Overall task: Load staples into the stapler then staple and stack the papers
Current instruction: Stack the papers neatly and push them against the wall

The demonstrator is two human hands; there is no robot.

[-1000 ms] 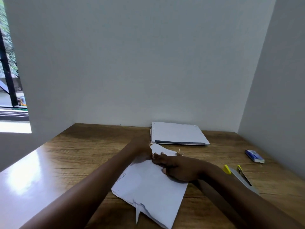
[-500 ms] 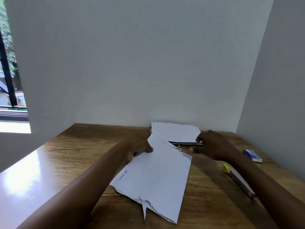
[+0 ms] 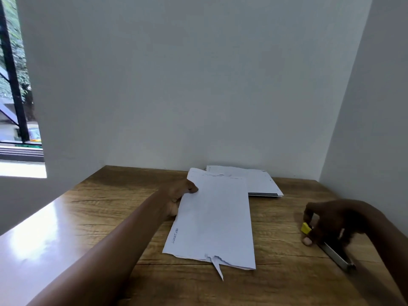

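A set of white papers [image 3: 216, 219] lies on the wooden table [image 3: 114, 208], its near edge torn. My left hand [image 3: 178, 195] grips the set's upper left edge, thumb on top. Behind it a stack of papers [image 3: 258, 182] lies flat against the back wall, partly overlapped by the held set. At the right, the grey metal stapler [image 3: 335, 255] with a yellow tip [image 3: 306, 228] lies on the table. My right hand [image 3: 331, 219] is closed over its front end, fingers around the yellow tip.
White walls close the table in at the back and on the right. A window [image 3: 15, 107] opens at the far left. The table's left part is glossy and reflects light.
My left hand slid the paper set back and straightened it, so it overlaps the stack. My right hand left the stack, moved right and nearer, and closed on the stapler.
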